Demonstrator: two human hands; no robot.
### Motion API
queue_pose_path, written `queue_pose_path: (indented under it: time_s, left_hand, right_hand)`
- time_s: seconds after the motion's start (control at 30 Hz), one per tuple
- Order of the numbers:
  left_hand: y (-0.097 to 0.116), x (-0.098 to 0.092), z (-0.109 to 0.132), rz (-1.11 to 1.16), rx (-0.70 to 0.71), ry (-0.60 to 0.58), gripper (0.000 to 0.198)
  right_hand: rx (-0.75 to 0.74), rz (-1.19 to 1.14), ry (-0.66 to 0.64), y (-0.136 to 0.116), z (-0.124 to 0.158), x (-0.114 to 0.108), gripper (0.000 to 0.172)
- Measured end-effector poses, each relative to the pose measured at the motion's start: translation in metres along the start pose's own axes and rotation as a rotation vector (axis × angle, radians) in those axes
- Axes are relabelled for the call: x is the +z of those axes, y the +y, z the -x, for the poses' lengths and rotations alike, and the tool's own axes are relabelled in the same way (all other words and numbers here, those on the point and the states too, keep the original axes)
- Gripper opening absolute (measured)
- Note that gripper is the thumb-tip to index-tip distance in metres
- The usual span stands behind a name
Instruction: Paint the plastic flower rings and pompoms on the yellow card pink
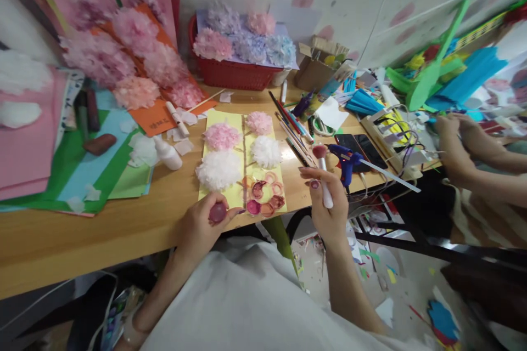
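Observation:
My left hand is closed around a small round mauve-pink piece, perhaps a pot or lid, at the table's front edge. Held in my right hand is a makeup brush with a white handle and pink bristles pointing up and away. Between my hands, a round makeup palette with pink and brown pans lies on a yellow sheet. On that sheet are two white tissue flowers and two pink ones. Neither hand touches the flowers.
A blue glue gun and two phones lie right of the brush. Pencils lie behind. A red basket of flowers stands at the back. A white bottle stands left. Another person's hands are far right.

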State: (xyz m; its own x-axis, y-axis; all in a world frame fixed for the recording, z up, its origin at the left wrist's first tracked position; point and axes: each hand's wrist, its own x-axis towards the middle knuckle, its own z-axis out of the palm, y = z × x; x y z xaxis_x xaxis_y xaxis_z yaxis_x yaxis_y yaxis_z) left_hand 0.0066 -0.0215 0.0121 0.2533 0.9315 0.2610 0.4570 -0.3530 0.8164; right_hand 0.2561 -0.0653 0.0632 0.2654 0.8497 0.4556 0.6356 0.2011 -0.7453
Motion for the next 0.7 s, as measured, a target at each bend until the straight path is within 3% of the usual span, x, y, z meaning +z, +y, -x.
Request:
queue_pose_path:
  time_s: [0.13,0.2,0.27,0.37,0.6,0.7]
  left_hand:
    - [-0.001,-0.001,0.004,0.215,-0.06,-0.063,0.039]
    - [-0.002,-0.004,0.006,0.324,-0.053,-0.136,0.033]
    - [0.0,-0.01,0.009,0.331,-0.135,-0.205,0.024]
    - [0.006,-0.018,0.008,0.269,-0.255,-0.274,0.027]
    - [0.038,-0.013,-0.01,-0.065,-0.001,-0.27,0.02]
    - [0.044,-0.004,-0.01,-0.097,-0.041,-0.25,0.016]
  right_hand:
    - [0.067,-0.024,0.007,0.023,0.029,0.013,0.025]
    - [0.086,-0.022,-0.059,0.029,0.041,0.017,0.035]
    - [0.087,-0.015,-0.133,0.032,0.049,0.018,0.05]
    - [0.049,0.009,-0.206,0.036,0.053,0.016,0.064]
    - [-0.013,0.043,-0.229,0.045,0.051,0.019,0.07]
    - [-0.068,0.03,-0.226,0.045,0.05,0.021,0.065]
